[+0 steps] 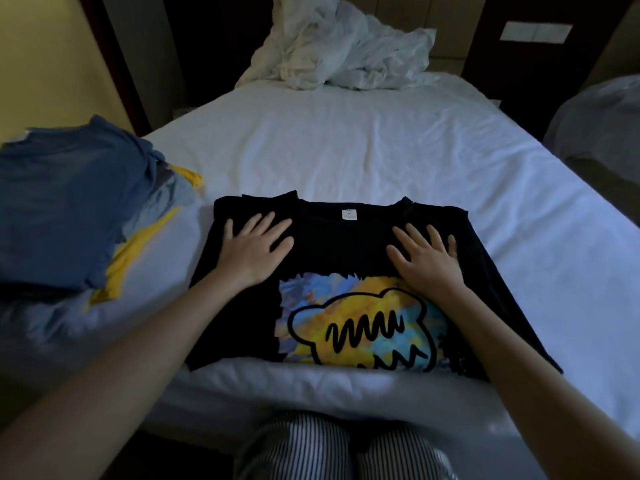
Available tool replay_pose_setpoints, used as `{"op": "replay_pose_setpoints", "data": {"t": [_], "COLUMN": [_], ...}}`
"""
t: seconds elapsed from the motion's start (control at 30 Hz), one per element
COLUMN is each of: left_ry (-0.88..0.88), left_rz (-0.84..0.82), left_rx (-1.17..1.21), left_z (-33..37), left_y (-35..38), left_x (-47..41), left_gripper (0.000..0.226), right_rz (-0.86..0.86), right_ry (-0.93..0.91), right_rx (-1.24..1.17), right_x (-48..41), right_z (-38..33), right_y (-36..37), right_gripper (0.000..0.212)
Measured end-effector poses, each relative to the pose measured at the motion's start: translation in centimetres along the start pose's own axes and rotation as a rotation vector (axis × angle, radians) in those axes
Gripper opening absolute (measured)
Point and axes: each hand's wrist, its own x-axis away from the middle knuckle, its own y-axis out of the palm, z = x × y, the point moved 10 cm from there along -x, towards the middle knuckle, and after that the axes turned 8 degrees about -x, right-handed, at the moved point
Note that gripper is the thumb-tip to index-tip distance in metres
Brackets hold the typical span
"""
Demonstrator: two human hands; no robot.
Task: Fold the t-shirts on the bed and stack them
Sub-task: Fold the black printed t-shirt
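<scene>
A black t-shirt [332,258] with a yellow-and-blue print lies flat at the near edge of the bed [363,143] (neck label up). The left hand [254,245] and right hand [427,259] press on its shoulders, fingers spread. A blue-and-yellow stack of shirts [65,202] sits left.

Matt black cloth in the t-shirt [329,251], soft and faintly creased; smoother colour print [360,327] on its chest; small white fabric label [348,215] at the collar; white bed sheet [346,143], matt and finely wrinkled; crumpled white duvet [346,53], soft cloth; matt blue cloth in the folded stack [62,209]; striped woven trousers [311,445].
</scene>
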Motion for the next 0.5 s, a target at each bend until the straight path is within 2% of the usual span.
{"op": "replay_pose_setpoints", "data": {"t": [0.1, 0.2, 0.27, 0.33, 0.37, 0.43, 0.5], "left_ry": [0.000, -0.005, 0.035, 0.095, 0.135, 0.218, 0.254], "left_rz": [-0.041, -0.113, -0.065, 0.013, 0.037, 0.046, 0.007], "left_rx": [-0.023, -0.098, -0.142, -0.106, -0.063, 0.034, 0.123], "left_z": [0.4, 1.0, 2.4, 4.4, 5.6, 8.2, 10.2], "left_y": [-0.3, -0.8, -2.5, -4.1, -4.7, -5.5, -5.6], "left_x": [-0.1, -0.3, -1.0, -2.0, -2.5, -3.5, -4.7], "left_gripper": [0.055, 0.056, 0.054, 0.051, 0.051, 0.054, 0.066], "right_rz": [0.161, 0.391, 0.451, 0.405, 0.343, 0.182, 0.102], "right_ry": [-0.066, -0.130, -0.183, -0.199, -0.150, 0.006, 0.217], "right_rx": [-0.004, -0.260, -0.353, -0.434, -0.525, -0.766, -1.090], "right_x": [1.4, 6.9, 11.5, 15.3, 16.6, 18.4, 19.7], "right_z": [-1.6, -5.1, -8.2, -10.7, -11.2, -11.2, -10.2], "right_y": [-1.9, -4.1, -3.6, -2.2, -1.3, 1.1, 3.4], "right_gripper": [0.049, 0.042, 0.028, 0.015, 0.016, 0.016, 0.011]}}
